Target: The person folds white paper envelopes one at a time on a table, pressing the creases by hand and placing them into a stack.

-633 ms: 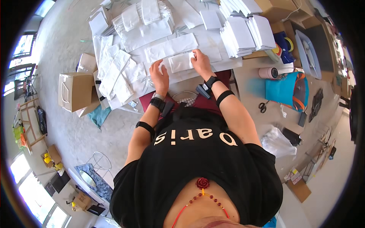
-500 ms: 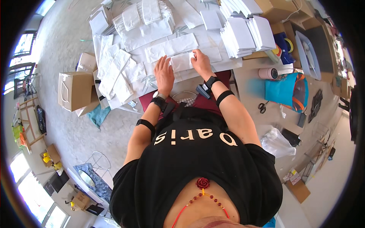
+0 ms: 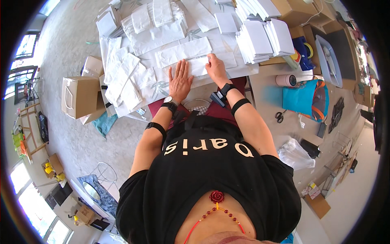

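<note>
My left hand [image 3: 180, 83] lies flat on the table's near edge, fingers stretched out and tips on a folded white plastic sleeve [image 3: 198, 68]. Over the same sleeve, my right hand [image 3: 216, 69] has its fingers curled together; whatever they pinch is hidden. Just beyond both hands rests another folded white sleeve [image 3: 183, 52]. To the left is a loose heap of crumpled white sleeves [image 3: 122, 77], and farther back a layered pile of flat ones [image 3: 156, 32].
Stacks of white folded card [image 3: 255, 42] stand at the table's right. Beyond them are cardboard boxes [image 3: 294, 12] and a blue tub [image 3: 328, 59]. A turquoise bag [image 3: 298, 99], a pink cup [image 3: 286, 79] and black scissors [image 3: 279, 116] are at right. A brown carton [image 3: 81, 97] sits at left.
My left hand has come down from a raised, tilted pose to lie flat, fingers spread on the sleeve. My right hand has shifted very slightly and stays curled.
</note>
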{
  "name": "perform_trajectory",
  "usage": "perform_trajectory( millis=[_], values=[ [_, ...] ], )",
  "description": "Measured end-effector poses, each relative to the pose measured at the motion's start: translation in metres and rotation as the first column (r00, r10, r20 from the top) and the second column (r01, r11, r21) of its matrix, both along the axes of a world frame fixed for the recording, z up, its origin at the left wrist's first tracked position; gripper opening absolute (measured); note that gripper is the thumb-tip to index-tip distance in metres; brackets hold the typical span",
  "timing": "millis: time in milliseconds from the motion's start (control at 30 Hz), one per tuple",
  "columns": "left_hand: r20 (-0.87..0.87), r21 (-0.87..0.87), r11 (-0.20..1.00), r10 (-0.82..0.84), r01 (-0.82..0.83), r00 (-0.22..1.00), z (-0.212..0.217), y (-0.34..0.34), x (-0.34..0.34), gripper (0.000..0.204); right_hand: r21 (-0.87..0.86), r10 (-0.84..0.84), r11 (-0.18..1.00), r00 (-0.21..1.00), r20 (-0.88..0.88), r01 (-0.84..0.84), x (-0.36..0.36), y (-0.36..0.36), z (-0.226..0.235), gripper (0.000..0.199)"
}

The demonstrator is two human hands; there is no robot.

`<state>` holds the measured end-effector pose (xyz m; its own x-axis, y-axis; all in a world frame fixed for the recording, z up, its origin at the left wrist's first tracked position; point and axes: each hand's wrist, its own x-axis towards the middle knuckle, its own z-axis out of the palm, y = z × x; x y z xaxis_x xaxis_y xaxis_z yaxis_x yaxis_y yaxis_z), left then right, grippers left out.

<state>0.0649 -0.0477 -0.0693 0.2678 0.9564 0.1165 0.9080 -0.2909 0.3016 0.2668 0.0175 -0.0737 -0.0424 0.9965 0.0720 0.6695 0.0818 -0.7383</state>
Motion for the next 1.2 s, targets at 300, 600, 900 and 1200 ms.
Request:
perform_trajectory(
  millis=[300,600,900,1200],
  values=[
    [-0.014,-0.010,1.000,0.016,-0.016,1.000,-0.002,0.000,0.001,0.067,0.242,0.224,0.943,0.973,0.052,-0.230,-0.015,-0.012,0.023,0.020],
    [0.276,0.091,0.990,0.075,-0.103,0.958,0.014,0.042,0.000,0.034,0.093,0.284,0.955,0.959,-0.011,-0.281,-0.027,-0.017,0.007,0.014],
    [0.232,0.028,0.998,-0.060,0.055,0.971,0.012,0.124,0.039,0.014,0.023,0.251,0.968,0.968,-0.028,-0.251,-0.026,-0.014,0.005,0.011],
    [0.089,-0.014,1.000,-0.026,0.028,0.996,0.000,0.147,0.050,0.016,0.040,0.292,0.956,0.955,-0.056,-0.290,-0.025,-0.013,0.002,0.013]
  ],
)
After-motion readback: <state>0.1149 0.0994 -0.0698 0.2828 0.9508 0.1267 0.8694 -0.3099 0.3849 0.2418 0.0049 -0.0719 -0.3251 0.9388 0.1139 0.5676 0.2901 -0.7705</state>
